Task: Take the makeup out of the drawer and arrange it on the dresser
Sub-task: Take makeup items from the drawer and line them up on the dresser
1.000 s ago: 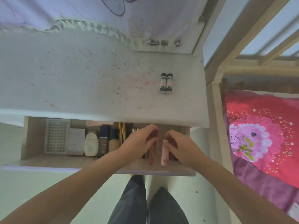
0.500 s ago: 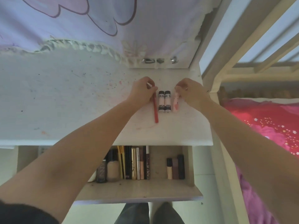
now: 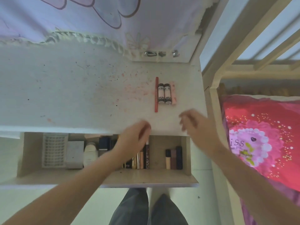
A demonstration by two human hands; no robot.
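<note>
On the white dresser top (image 3: 81,95) lie a red pencil (image 3: 156,95), two black-and-white tubes (image 3: 164,93) and a pink tube (image 3: 173,93), side by side in a row. Below it the drawer (image 3: 162,177) stands open. It holds upright pencils and tubes (image 3: 142,158) in the middle and three small tubes (image 3: 174,158) at the right. My left hand (image 3: 134,137) hovers empty over the drawer's back edge, blurred, fingers loosely curled. My right hand (image 3: 193,124) is empty over the dresser's front right corner, fingers apart.
At the drawer's left stand a lash tray (image 3: 54,151), a grey box (image 3: 75,154), a white bottle (image 3: 90,154) and a dark bottle (image 3: 103,143). A bed with a pink pillow (image 3: 259,140) lies to the right. A patterned cloth (image 3: 81,17) hangs behind the dresser.
Both hands set the red pencil and the pink tube beside the two tubes, let go, and drew back toward the drawer.
</note>
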